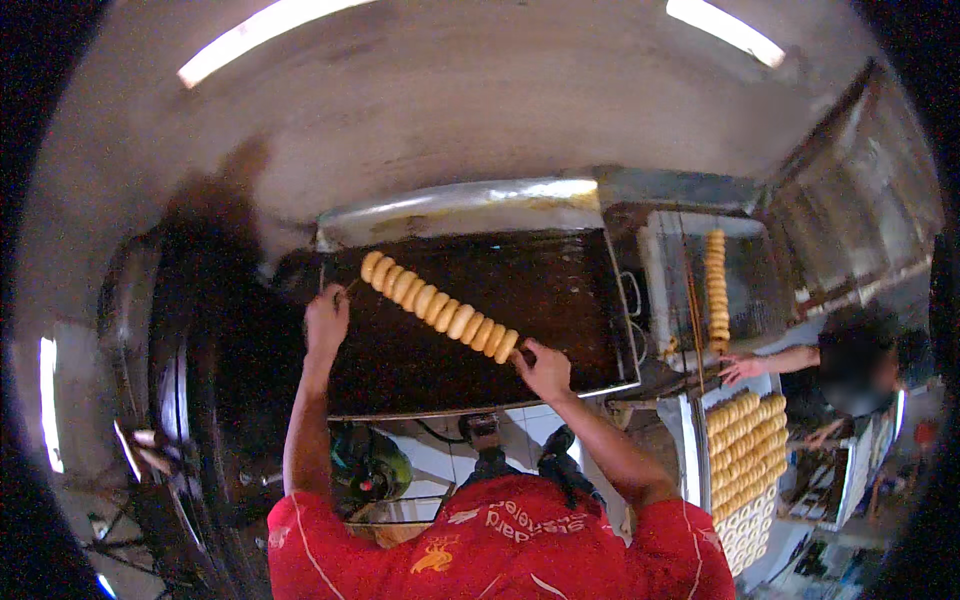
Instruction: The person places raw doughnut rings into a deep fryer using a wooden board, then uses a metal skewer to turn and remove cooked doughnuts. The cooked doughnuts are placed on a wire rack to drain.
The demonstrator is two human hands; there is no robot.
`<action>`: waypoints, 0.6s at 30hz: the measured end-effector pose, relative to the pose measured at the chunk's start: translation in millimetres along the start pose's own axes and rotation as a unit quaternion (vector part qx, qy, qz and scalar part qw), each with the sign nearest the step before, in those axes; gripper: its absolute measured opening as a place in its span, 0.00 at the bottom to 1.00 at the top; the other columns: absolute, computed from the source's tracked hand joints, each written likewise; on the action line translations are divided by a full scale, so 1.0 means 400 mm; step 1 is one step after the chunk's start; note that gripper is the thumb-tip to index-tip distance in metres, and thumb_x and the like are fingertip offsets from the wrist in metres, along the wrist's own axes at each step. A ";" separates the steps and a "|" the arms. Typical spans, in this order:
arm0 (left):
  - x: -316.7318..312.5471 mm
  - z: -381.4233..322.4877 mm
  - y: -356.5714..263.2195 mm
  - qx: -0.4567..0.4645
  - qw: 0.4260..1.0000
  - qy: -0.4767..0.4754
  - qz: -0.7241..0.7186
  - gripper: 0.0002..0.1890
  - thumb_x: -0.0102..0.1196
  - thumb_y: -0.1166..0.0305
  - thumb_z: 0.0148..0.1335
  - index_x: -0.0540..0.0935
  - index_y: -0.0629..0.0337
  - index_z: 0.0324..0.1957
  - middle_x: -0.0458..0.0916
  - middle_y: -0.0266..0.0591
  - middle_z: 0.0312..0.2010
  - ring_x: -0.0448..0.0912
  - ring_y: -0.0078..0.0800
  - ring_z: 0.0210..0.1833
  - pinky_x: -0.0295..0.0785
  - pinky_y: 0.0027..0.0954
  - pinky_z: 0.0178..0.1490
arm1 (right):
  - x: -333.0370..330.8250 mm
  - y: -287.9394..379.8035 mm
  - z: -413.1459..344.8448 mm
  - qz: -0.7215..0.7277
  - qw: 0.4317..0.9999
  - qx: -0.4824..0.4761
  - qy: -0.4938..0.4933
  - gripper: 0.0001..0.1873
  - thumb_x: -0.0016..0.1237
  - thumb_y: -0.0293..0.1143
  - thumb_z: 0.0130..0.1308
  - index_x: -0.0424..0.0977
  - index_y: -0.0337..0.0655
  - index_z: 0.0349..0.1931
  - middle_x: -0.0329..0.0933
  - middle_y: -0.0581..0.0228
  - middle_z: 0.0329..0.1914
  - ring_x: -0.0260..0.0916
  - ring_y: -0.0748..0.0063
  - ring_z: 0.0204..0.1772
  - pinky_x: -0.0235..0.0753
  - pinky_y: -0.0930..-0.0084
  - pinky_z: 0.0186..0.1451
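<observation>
A slanting row of golden ring doughnuts (439, 307) is threaded on a thin stick above a wide rectangular fryer vat (420, 379) of dark liquid. My left hand (328, 319) grips the stick's far-left end, just short of the first doughnut. At the lower right end, my right hand (546, 371) has its fingers closed on the stick beside the last doughnut. The stick inside the row is hidden by the rings.
Another skewered row of doughnuts (718, 292) lies over a metal tray (664, 262) at right. A co-worker's hand (742, 367) reaches near its end. Below stand stacked doughnut rows (742, 450) and pale rings (750, 525). A green gas cylinder (390, 469) is under the vat.
</observation>
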State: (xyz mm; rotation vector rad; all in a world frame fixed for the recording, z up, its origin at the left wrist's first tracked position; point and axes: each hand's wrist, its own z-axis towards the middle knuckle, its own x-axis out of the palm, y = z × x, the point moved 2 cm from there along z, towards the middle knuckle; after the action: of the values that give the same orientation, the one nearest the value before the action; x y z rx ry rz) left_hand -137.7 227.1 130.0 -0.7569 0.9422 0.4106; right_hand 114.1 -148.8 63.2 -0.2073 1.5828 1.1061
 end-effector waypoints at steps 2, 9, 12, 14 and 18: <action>-0.032 0.016 -0.088 0.005 1.000 0.003 -0.017 0.08 0.56 0.68 0.68 0.82 0.60 0.45 0.85 0.57 0.35 0.84 0.60 0.39 0.77 0.53 0.43 | -0.007 -0.026 -0.032 0.023 1.000 0.008 -0.020 0.18 0.57 0.53 0.68 0.83 0.47 0.41 0.84 0.53 0.29 0.83 0.45 0.33 0.81 0.53 0.36; 0.223 -0.051 -0.308 0.021 0.997 -0.003 -0.073 0.10 0.51 0.72 0.72 0.81 0.66 0.48 0.85 0.58 0.42 0.83 0.57 0.46 0.77 0.48 0.49 | 0.026 -0.230 -0.172 0.178 0.974 0.131 -0.055 0.17 0.58 0.51 0.68 0.82 0.46 0.36 0.79 0.57 0.23 0.79 0.55 0.28 0.75 0.59 0.33; 0.269 -0.070 -0.544 0.009 0.987 -0.031 -0.159 0.12 0.50 0.71 0.75 0.81 0.68 0.51 0.86 0.56 0.45 0.85 0.50 0.47 0.78 0.43 0.52 | -0.092 -0.354 -0.184 0.237 0.950 0.166 -0.117 0.16 0.57 0.47 0.68 0.81 0.42 0.36 0.80 0.56 0.26 0.79 0.54 0.29 0.76 0.59 0.35; 0.282 -0.103 -0.666 0.008 0.977 -0.039 -0.208 0.13 0.50 0.70 0.76 0.81 0.68 0.53 0.87 0.54 0.47 0.85 0.45 0.48 0.77 0.41 0.54 | -0.187 -0.437 -0.179 0.222 0.941 0.171 -0.191 0.15 0.57 0.46 0.68 0.81 0.42 0.36 0.80 0.56 0.27 0.80 0.54 0.30 0.76 0.60 0.35; 0.315 -0.222 -0.899 0.012 0.964 -0.008 -0.264 0.13 0.50 0.70 0.77 0.81 0.68 0.54 0.86 0.51 0.48 0.83 0.41 0.50 0.76 0.38 0.55 | -0.403 -0.700 -0.159 0.080 0.914 0.227 -0.326 0.16 0.55 0.47 0.70 0.81 0.42 0.39 0.82 0.52 0.30 0.81 0.47 0.33 0.78 0.58 0.36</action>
State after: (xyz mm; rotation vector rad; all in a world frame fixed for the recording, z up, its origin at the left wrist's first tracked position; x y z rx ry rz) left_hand 102.0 -82.2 135.3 -0.9449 0.6918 -0.0630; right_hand 308.9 -413.5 44.7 0.5629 1.2060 0.7773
